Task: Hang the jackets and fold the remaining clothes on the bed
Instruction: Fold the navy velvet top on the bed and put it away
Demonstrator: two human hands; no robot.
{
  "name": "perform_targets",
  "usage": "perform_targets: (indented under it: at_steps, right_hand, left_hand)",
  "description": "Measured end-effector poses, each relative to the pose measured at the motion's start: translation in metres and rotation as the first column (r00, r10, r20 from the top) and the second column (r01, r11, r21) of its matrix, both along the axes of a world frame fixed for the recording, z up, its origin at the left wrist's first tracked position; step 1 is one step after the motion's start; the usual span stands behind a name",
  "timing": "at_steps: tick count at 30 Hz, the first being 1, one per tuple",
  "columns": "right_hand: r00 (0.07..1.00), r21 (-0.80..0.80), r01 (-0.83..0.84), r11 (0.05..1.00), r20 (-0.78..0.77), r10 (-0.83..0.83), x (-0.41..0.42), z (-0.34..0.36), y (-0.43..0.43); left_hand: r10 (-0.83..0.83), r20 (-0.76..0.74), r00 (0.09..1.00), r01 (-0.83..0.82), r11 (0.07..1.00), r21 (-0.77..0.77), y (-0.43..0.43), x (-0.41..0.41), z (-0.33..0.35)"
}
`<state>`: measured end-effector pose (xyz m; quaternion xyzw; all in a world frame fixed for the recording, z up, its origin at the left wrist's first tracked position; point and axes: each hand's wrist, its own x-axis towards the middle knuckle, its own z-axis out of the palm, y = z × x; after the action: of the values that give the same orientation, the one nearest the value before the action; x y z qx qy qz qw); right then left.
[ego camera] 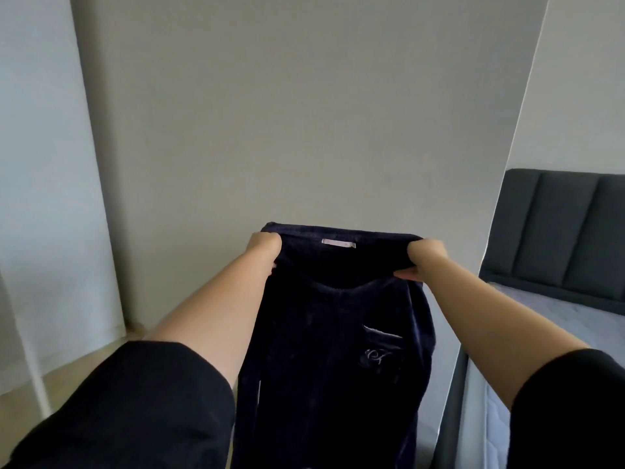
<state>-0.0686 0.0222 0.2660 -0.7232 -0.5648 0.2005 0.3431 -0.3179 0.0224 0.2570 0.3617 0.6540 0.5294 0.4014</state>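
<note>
**Desk:** Where's the garment on your feed?

**Operator:** I've got a dark navy, velvety long-sleeved top point(331, 333) held up in the air in front of a plain grey wall point(304, 113). It hangs down from both hands, neckline uppermost. I can see a pale label point(339, 243) inside the collar. There's a chest pocket point(382, 333) with a small embroidered emblem point(373, 357) just under it.

**Desk:** And the fingers?

**Operator:** The left hand point(262, 250) is clenched on one shoulder of the top, and its fingers point(270, 239) are curled tightly over the bunched fabric. The right hand point(424, 260) grips the other shoulder the same way. Its fingers point(417, 250) are folded over the upper edge and the thumb point(406, 275) presses in from underneath. The collar is pulled taut between the two hands.

**Desk:** How does it sit against the bed?

**Operator:** The bed point(541, 299), with its grey mattress cover, is on my right, and its dark grey padded headboard point(558, 228) stands against the wall. The top hangs to the left of the bed's long side edge, near the head-end corner. From here it looks apart from the frame. The hem runs out of the bottom of my view, so I can't tell whether it touches the pale wooden floor point(50, 377). A black sleeve point(135, 411) covers each upper arm.
</note>
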Motion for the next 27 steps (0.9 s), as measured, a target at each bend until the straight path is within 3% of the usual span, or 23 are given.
perform_targets:
  at_steps: [1, 2, 4, 11, 18, 22, 27]
  right_hand:
    - [0.97, 0.013, 0.092, 0.996, -0.227, -0.087, -0.001, -0.007, 0.009]
    - [0.925, 0.032, 0.148, 0.989, -0.358, -0.126, -0.002, -0.015, 0.021]
    - [0.816, 0.045, 0.315, 0.948, -0.523, -0.246, -0.011, -0.027, 0.033]
    - [0.691, 0.036, 0.496, 0.867, -0.621, -0.37, -0.021, -0.047, 0.051]
    - [0.647, 0.217, 0.556, 0.802, -0.718, -0.255, 0.027, -0.039, -0.022]
    - [0.683, 0.364, 0.554, 0.749, -0.713, -0.159, 0.073, 0.007, -0.082]
    - [0.802, 0.615, 0.502, 0.608, -0.594, -0.061, 0.133, 0.079, -0.165]
  left_hand:
    - [0.024, 0.014, 1.0, -0.024, 1.0, 0.017, 0.008, 0.001, -0.006]
    - [0.037, 0.031, 0.999, -0.038, 0.999, 0.039, 0.019, 0.004, -0.012]
    - [0.065, 0.083, 0.994, -0.069, 0.996, 0.051, 0.04, 0.007, -0.026]
    - [0.098, 0.179, 0.979, -0.124, 0.983, 0.138, 0.06, 0.027, -0.054]
    - [-0.041, 0.424, 0.905, -0.02, 0.99, 0.138, -0.012, 0.095, -0.042]
    - [-0.098, 0.302, 0.948, 0.015, 0.963, 0.268, -0.07, 0.137, 0.009]
    - [-0.133, 0.166, 0.977, 0.044, 0.89, 0.454, -0.139, 0.185, 0.087]
